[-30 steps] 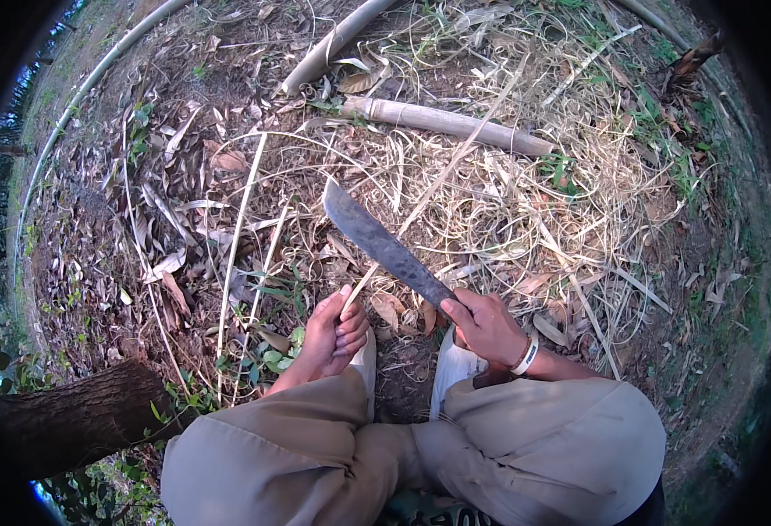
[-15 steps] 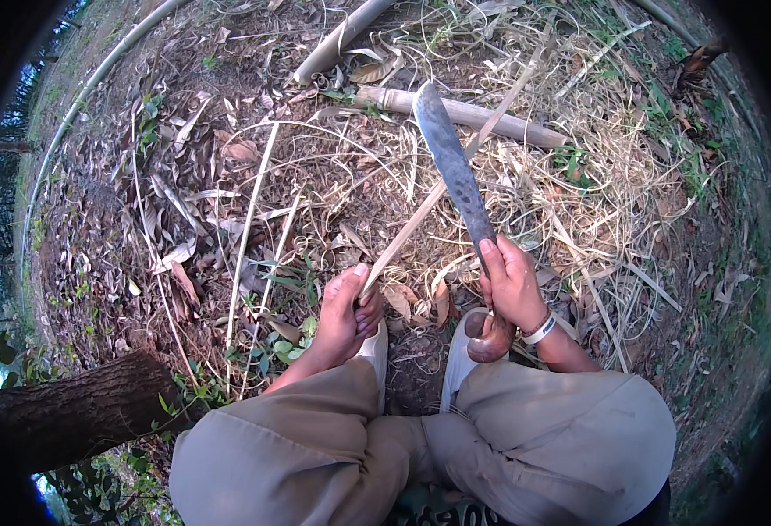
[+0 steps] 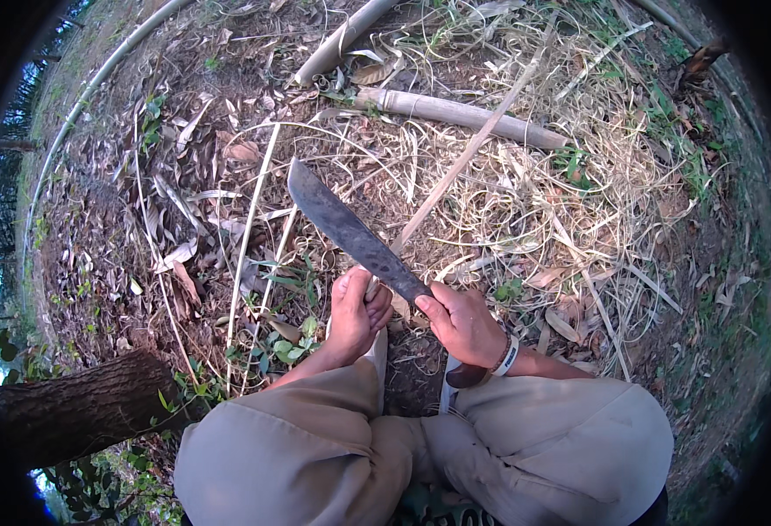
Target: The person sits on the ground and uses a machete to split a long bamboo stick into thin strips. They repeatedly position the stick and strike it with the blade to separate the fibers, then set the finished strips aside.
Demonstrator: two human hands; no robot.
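My right hand (image 3: 466,323) is closed around the handle of a machete (image 3: 350,230). Its long dark blade slants up and to the left, passing just above my left hand. The rounded wooden butt of the handle shows below my right wrist. My left hand (image 3: 356,311) is closed on the near end of a pale bamboo strip (image 3: 468,158), which runs away up and to the right over the ground. The blade crosses over the strip close to my left fingers. Whether the edge touches the strip I cannot tell.
A cut bamboo pole (image 3: 464,114) lies beyond my hands, with another pole piece (image 3: 346,39) farther off. Curly pale shavings (image 3: 525,210) cover the ground to the right. Thin strips (image 3: 252,237) lie at left among dry leaves. A tree trunk (image 3: 87,408) is at lower left.
The machete has swung leftward and down, its tip going from upper middle to left of centre, across the strip. My right hand has come closer to my left, which stays nearly in place.
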